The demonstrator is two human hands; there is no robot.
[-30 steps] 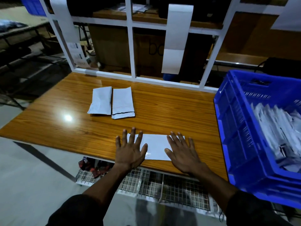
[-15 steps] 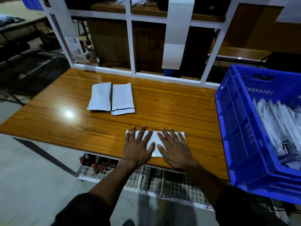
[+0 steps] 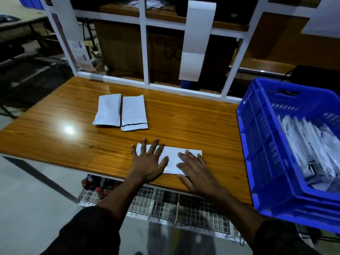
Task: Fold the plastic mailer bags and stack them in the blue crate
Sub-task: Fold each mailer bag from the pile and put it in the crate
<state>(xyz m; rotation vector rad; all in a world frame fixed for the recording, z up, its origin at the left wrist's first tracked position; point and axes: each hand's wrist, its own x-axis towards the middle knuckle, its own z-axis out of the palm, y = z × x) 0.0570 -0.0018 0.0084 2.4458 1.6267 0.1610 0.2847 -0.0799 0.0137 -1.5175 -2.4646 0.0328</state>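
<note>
Both hands lie flat on a white mailer bag (image 3: 173, 159) at the near edge of the wooden tabletop (image 3: 193, 122). The left hand (image 3: 148, 161) covers the bag's left end, its grip wide, fingers straight and fanned apart, fingertips reaching just past the bag's far edge onto the wood. The right hand (image 3: 196, 172) presses the bag's right end with fingers straight and close together, its grip likewise wide and curled round nothing; its heel sits at the tabletop's near edge. Between the two hands a bare strip of the bag shows, glossy at its near edge. The bag lies as a long band running left to right. Farther back and a little to the left, two folded mailer bags rest side by side, touching along their long edges: the left folded bag (image 3: 108, 112) is plain and slightly creased, the right folded bag (image 3: 134, 113) shows a dark line across its near end. A blue crate (image 3: 257, 144) stands at the right end of the tabletop, overhanging the near edge, with a heap of white bags (image 3: 311, 146) inside. Along the far edge rises a white frame (image 3: 145, 52), with a white sheet (image 3: 196, 41) hanging from it. Below the near edge, a wire-mesh shelf (image 3: 165, 203) is visible.
</note>
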